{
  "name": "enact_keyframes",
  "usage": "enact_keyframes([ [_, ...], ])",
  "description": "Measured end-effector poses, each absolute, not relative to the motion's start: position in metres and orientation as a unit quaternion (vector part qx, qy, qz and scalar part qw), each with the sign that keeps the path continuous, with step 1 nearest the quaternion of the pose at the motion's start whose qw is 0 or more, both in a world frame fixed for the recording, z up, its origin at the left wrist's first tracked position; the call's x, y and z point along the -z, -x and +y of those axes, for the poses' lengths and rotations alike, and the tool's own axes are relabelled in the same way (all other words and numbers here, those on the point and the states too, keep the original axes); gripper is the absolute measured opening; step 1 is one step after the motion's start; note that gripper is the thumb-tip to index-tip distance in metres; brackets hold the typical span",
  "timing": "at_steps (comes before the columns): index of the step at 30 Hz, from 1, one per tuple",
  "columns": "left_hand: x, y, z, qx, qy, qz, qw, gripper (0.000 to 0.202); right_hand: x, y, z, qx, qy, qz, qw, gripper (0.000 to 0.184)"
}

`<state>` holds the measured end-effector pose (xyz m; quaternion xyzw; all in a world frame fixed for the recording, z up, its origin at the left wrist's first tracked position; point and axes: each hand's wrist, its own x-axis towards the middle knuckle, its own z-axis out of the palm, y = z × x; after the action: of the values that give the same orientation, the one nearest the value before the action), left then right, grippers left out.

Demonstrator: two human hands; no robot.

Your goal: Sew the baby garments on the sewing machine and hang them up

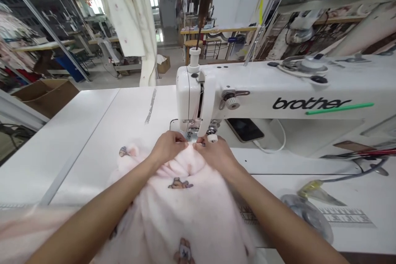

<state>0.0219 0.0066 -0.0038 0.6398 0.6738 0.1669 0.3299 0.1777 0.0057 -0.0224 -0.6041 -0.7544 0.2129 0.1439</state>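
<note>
- Left hand (168, 145): fingers pinched shut on pink fabric (185, 202) beside the presser foot (192, 135).
- Right hand (216, 152): fingertips likewise gripping the fabric edge, opposite.

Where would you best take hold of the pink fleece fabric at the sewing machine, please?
Pinch the pink fleece fabric at its bunched front edge, just short of the presser foot, from the near side, as the left hand and right hand do. The machine head blocks the far side, and the folds there likely give a firm pinch.
</note>
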Motion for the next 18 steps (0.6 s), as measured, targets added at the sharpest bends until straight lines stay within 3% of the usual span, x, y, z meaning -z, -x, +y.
enact_keyframes([
  [18,0.008,-0.025,0.010,-0.191,-0.656,0.667,0.296,0.013,0.017,-0.174,0.003,-0.157,0.615,-0.765,0.109,0.015],
])
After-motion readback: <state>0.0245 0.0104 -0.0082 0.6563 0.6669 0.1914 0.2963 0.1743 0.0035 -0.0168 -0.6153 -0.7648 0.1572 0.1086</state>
